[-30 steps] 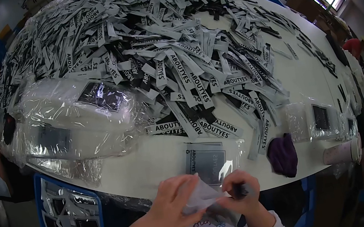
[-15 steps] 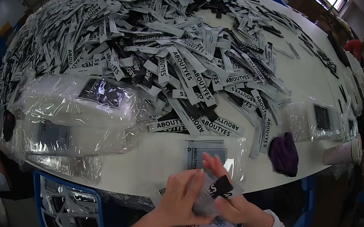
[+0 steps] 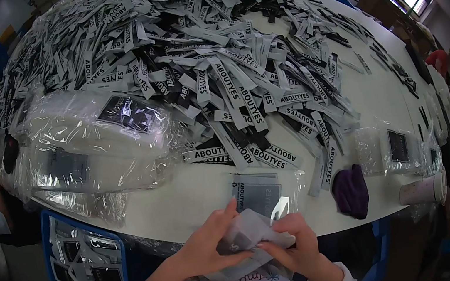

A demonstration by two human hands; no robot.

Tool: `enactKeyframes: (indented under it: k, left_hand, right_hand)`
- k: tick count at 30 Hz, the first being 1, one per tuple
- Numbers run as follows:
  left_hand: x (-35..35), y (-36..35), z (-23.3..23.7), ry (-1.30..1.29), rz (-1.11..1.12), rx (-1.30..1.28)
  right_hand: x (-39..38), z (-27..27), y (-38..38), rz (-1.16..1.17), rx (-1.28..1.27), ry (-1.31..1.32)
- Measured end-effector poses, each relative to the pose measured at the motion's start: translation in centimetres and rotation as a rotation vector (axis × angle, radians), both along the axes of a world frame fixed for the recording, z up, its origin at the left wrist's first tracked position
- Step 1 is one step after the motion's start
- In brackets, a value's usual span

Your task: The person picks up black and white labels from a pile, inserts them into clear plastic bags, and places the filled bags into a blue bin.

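A heap of ABOUTYES label strips (image 3: 193,56) covers most of the white tabletop (image 3: 187,197), and clear-bagged bundles (image 3: 95,144) lie along its near left edge. Just off the near edge, the left hand (image 3: 202,251) and right hand (image 3: 299,244) both pinch a folded grey strip (image 3: 246,232), with clear film seemingly around it. This looks like bagging, and seating the strip calls for keeping the film's mouth open.

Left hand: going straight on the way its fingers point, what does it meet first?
Past the grey band it holds, the left hand points at the flat clear bag near the table edge. It would likely meet that first, though depth is unclear.
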State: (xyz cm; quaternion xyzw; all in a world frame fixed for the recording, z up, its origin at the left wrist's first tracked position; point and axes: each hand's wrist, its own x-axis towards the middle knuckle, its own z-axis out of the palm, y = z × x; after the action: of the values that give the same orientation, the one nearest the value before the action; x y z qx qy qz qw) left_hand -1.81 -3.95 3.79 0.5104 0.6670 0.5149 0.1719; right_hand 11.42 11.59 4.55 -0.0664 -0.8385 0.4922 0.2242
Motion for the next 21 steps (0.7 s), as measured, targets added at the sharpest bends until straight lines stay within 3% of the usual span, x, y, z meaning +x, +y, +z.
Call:
enactKeyframes:
  k: [2,4,5,7,8,10,11,13,16,17,19,21]
  left_hand:
    - [-0.6,-0.3,0.0,-0.048,0.001,-0.084]
    - [-0.8,-0.5,0.1,0.032,-0.062,-0.164]
    - [-0.7,-0.5,0.0,0.030,-0.066,-0.169]
    - [-0.3,-0.4,0.0,-0.139,-0.030,-0.233]
    - [-0.1,-0.5,0.1,-0.135,-0.034,-0.233]
    - [0.3,-0.7,0.3,-0.381,0.080,-0.302]
    - [0.3,-0.7,0.1,-0.381,0.080,-0.302]
    - [0.3,-0.7,-0.2,-0.552,0.021,-0.146]
    - [0.2,-0.8,0.5,-0.636,0.012,-0.051]
    - [0.1,-1.0,0.4,-0.635,0.008,-0.054]
    - [-0.3,-2.1,0.1,-0.145,0.012,0.005]
    - [-0.8,-3.5,1.1,-0.184,0.007,0.002]
  right_hand:
    - [-0.6,0.5,0.7,0.056,0.086,-0.087]
    - [-1.1,0.5,1.3,0.366,0.133,-0.106]
    - [-1.4,0.4,1.5,0.363,0.128,-0.108]
    - [-1.8,0.2,1.8,0.483,0.214,-0.055]
    - [-1.9,0.7,1.4,0.478,0.216,-0.053]
    - [-2.1,2.0,0.2,0.004,0.032,-0.008]
    - [-1.8,1.5,0.2,0.004,0.033,-0.007]
    - [-0.9,0.3,0.3,-0.020,-0.414,-0.209]
    - [-0.7,0.2,0.9,0.147,-0.470,-0.235]
    - [-0.9,0.2,0.9,0.143,-0.472,-0.234]
    - [-1.5,0.1,0.8,0.251,-0.246,-0.175]
    - [-3.0,0.4,0.3,0.353,-0.210,-0.147]
